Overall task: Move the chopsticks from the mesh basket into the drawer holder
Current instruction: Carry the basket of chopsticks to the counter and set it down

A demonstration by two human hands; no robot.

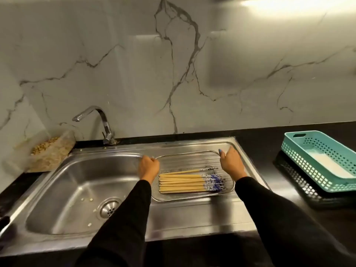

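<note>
A shallow rectangular mesh basket (192, 197) lies on the ribbed steel draining board. Inside it, a bundle of several pale wooden chopsticks (183, 183) with blue-and-white patterned ends lies flat, patterned ends to the right. My left hand (148, 167) is closed on the basket's left rim. My right hand (231, 163) grips the right rim near the far corner. Both arms wear black sleeves. No drawer or drawer holder is in view.
A steel sink bowl (63, 191) with a drain and food scraps is to the left, under a chrome tap (102, 122). A bag of grain (50, 153) leans in the left corner. A teal perforated basket (317, 158) sits on a black one at the right, on the dark counter.
</note>
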